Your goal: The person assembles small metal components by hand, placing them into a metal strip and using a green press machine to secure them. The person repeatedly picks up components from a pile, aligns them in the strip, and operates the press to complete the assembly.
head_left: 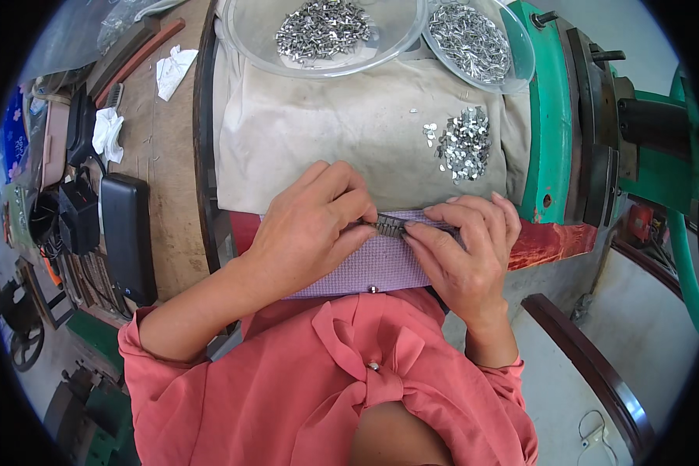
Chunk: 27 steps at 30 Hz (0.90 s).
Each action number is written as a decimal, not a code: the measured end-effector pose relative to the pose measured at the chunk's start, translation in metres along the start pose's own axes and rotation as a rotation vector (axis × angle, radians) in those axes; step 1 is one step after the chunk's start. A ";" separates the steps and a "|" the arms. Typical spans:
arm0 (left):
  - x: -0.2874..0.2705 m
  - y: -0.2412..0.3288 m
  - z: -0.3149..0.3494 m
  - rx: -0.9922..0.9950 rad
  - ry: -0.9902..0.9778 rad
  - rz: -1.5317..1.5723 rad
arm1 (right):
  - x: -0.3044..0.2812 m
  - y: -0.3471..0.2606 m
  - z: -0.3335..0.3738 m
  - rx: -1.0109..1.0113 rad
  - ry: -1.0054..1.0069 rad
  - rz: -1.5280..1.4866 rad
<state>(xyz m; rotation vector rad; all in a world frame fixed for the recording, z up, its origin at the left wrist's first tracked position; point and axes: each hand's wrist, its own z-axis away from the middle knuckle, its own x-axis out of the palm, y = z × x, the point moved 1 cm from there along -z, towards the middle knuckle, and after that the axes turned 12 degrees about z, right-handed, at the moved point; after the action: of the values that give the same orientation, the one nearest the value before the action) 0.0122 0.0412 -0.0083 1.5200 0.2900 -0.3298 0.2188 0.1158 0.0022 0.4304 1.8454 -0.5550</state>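
Between my two hands is a short, dark metal strip (389,226) with ribbed segments, possibly a piece of link band. The thumb and fingers of my left hand (311,217) pinch its left end. My right hand (470,245) grips the other end between thumb and forefinger, its remaining fingers curled above. Fingertips hide both ends. Beneath the strip, a purple checked cloth (357,268) hangs over the near edge. Beyond my right hand, a heap of small flat silvery metal pieces (466,144) lies on a beige cloth (311,132).
Two clear plastic bowls, a large one (326,72) and a smaller one (524,66), hold small metal parts at the back. A green machine frame (547,155) borders the right. Leftward, a wooden table (175,155) carries a black case (126,233) and crumpled white tissue (175,71).
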 end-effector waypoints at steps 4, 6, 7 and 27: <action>-0.003 0.002 -0.001 -0.004 -0.026 -0.019 | 0.002 -0.004 -0.007 -0.045 -0.032 -0.008; -0.006 0.005 -0.003 -0.011 -0.025 -0.012 | 0.001 -0.003 -0.009 -0.055 -0.053 -0.039; -0.007 0.005 -0.004 -0.015 -0.021 -0.008 | 0.002 -0.001 -0.012 -0.064 -0.065 -0.054; 0.007 -0.015 -0.091 0.256 0.171 -0.468 | 0.017 0.029 -0.042 -0.003 0.056 0.049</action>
<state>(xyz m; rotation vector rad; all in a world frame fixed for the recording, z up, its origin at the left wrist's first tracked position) 0.0151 0.1312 -0.0277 1.7266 0.7680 -0.6260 0.1965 0.1633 -0.0070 0.4926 1.8839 -0.5107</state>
